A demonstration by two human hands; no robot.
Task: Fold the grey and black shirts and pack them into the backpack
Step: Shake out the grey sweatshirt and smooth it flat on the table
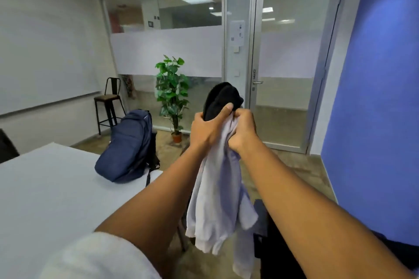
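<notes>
1. Table (45,188): white top, occupying the lower left of the view; a dark chair edge is seen at its far left.
2. Bar stool (108,102): dark metal frame, brown seat, placed against the white wall on the left.
3. Backpack (129,145): navy blue, laid on its side at the far corner of the table, with straps hanging over the table edge. No opening can be made out from this angle.
4. Potted plant (172,88): green leaves, terracotta pot, set on the floor before the frosted glass partition.
5. Left hand (208,129): raised in front of the body, fingers curled and thumb pressed across the top; the bunched black shirt and the upper edge of the grey shirt are gripped in it.
6. Black shirt (222,97): crumpled into a bundle, held above both hands, well clear of the table.
7. Grey shirt (217,199): pale, unfolded, hung downward from the two hands between the forearms, right of the table edge.
8. Right hand (244,131): closed into a fist directly beside the left hand, touching it; the top of the grey shirt is clenched inside.
9. Glass door (294,56): metal frame, lever handle, closed, behind the hands.
10. Blue wall (381,97): fills the right side.
</notes>
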